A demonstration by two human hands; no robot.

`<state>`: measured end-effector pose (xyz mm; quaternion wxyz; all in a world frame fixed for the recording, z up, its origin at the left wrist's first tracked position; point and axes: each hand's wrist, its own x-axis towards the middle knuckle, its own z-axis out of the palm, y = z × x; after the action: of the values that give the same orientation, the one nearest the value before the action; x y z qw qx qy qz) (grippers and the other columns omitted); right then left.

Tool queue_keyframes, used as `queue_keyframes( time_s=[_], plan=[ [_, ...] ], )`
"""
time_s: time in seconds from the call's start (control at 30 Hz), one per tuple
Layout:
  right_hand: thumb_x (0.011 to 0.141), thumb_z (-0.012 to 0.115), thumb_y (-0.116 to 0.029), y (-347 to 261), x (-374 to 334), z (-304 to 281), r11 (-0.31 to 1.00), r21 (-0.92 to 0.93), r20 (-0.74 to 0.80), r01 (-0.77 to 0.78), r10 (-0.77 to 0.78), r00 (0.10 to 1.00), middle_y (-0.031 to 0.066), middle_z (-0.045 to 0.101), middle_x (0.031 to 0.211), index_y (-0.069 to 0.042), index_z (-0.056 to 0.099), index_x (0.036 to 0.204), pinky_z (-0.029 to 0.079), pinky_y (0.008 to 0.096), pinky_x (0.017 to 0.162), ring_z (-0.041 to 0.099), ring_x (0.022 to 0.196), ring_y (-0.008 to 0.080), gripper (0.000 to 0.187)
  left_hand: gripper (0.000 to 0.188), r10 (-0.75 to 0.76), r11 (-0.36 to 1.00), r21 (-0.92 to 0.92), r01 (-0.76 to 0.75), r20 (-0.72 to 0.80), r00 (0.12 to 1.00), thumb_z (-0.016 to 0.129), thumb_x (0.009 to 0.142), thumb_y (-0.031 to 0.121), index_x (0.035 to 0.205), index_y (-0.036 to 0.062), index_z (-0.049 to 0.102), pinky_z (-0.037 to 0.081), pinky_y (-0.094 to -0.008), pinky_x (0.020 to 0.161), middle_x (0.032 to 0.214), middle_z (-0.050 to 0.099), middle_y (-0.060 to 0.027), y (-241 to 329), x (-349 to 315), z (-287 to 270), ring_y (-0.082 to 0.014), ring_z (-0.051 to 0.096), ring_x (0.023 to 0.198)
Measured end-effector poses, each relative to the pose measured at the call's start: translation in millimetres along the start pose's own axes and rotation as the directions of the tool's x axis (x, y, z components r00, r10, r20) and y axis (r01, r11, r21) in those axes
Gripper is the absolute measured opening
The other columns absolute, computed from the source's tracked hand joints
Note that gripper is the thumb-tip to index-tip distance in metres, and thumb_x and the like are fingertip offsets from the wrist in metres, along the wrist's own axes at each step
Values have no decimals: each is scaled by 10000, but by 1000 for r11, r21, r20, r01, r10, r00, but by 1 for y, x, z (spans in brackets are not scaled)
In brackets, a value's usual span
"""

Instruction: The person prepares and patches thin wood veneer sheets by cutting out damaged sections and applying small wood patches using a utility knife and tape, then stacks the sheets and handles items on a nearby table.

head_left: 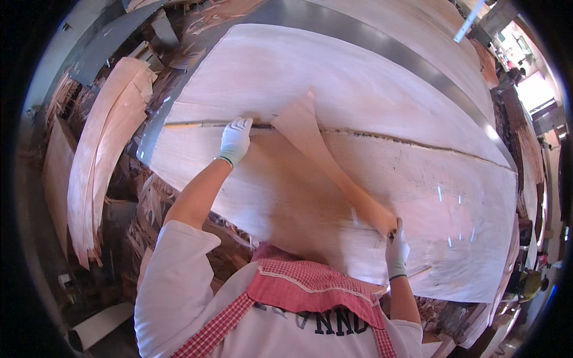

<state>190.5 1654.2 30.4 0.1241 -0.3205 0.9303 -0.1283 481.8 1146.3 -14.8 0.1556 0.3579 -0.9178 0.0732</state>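
Note:
A large pale wood veneer sheet [286, 56] lies across a table in front of me, with a long dark-edged split [406, 141] running across it. My left hand [237, 140], in a white glove, rests at the left part of this split. Its fingers are bent and close together; what they may pinch is hidden. Lower right, my gloved right hand [397, 252] is closed on the narrow, dark end of a veneer strip [337, 170]. The strip slants up and left over the sheet, twisted, widening toward its far end near the split.
A grey metal band [382, 37] curves along the table's far side, with more veneer beyond. At left stands a bundle of curved veneer pieces [107, 149]. Torn veneer scraps [156, 209] lie below the table's left edge. A white roll [104, 325] is at lower left.

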Motion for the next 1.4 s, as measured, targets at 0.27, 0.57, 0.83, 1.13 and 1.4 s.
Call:
queue_keyframes(
  time_s=[0.27,0.57,0.83,1.13,1.4],
  plan=[
    [883,603,-161,-17,28,-35,992,116,116,-44,30,993,158,679,951,-115,565,1214,508,427,711,663,816,328,336,182,121,977,173,-126,40,992,539,814,120,996,119,544,484,-428,768,927,565,-74,-51,88,25,-271,581,918],
    [825,692,-107,-87,98,-146,919,279,569,-278,75,819,17,575,740,18,564,1212,407,233,526,479,585,65,427,688,583,641,-521,-563,-146,799,687,770,293,1366,65,432,324,-429,1095,1411,433,-118,85,68,-14,-298,403,1313],
    [808,634,-60,-135,146,-214,742,541,594,-396,-4,804,-19,522,730,38,490,1290,323,206,456,414,524,40,512,413,333,750,-515,-416,-249,909,652,787,207,1179,117,560,404,-431,984,1181,566,-75,144,65,35,-272,506,1160],
    [891,638,-222,-217,253,-259,706,677,-57,209,-233,971,-100,472,703,-66,605,1169,321,172,513,424,562,11,321,264,-6,908,-314,-277,-671,742,598,831,109,1085,139,659,451,-445,764,958,636,-79,1,222,-132,-282,585,886],
    [807,702,-326,-139,324,-45,908,-252,-2,336,-348,938,164,673,909,-71,612,1047,500,378,717,653,822,262,361,424,143,959,-186,-213,-330,933,551,794,39,1194,151,633,381,-418,1065,1273,583,-34,8,107,6,-253,517,1201]
  ],
)
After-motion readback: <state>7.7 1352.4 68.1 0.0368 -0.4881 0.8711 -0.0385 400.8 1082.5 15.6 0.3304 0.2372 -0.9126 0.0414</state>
